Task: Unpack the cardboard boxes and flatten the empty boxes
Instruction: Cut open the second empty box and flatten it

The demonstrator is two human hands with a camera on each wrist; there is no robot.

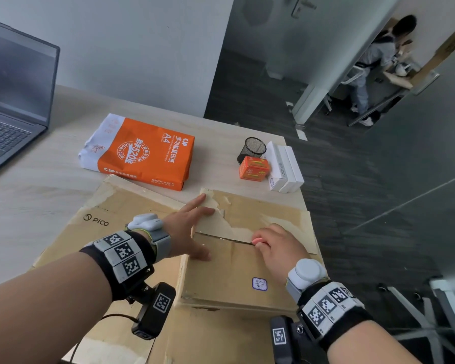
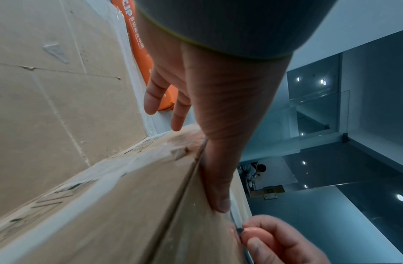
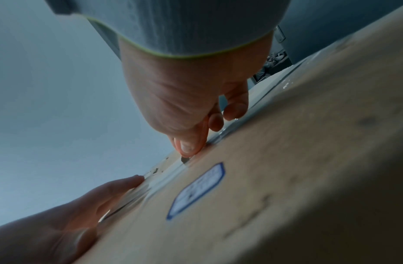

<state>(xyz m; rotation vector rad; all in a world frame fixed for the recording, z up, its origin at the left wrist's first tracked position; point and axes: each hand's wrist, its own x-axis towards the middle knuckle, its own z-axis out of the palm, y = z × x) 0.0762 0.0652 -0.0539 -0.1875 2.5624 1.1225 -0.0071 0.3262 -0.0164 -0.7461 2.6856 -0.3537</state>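
Box [image 1: 237, 274] on worktop [image 1: 37, 185], sealed. Left hand [image 1: 187, 232] flat, fingers spread, pins lid. Right hand [image 1: 276, 248] curled, pinching tape [image 2: 237, 226] at seam. Peel low along seam, keep lid pinned.

Bare forearms. Each wrist: black strap [image 1: 108, 261] carrying row of white blocks printed with black square marker codes [image 1: 122, 252]. Grey fabric band with thin yellow-green edge [image 1: 161, 243] nearer each hand, white rounded tracker [image 1: 307, 272] on top. Small black camera [image 1: 153, 310] bearing marker hangs below each wrist; thin black cable [image 1: 111, 317] trails from left one.
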